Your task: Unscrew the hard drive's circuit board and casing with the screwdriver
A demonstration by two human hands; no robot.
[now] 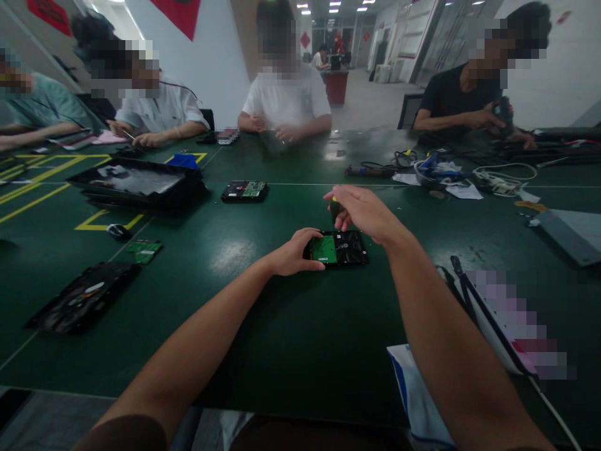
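A hard drive (352,248) lies flat on the green table in front of me, its green circuit board (325,249) facing up on the left part. My left hand (298,252) grips the drive's left end, thumb on the near edge and fingers on the far one. Above the drive, my right hand (359,210) is closed around a screwdriver (335,210) with a dark and yellow handle, held upright. The screwdriver's tip is too hidden to make out. Another hard drive (245,191) rests farther back, left of my hands.
Black trays (136,188) stand at the left. Nearer lie a black device part (84,297), a loose circuit board (145,251) and a mouse (119,232). Cables (436,168) and a grey box (570,235) lie right; a white-blue packet (416,394) is beside my right forearm. Several people sit opposite.
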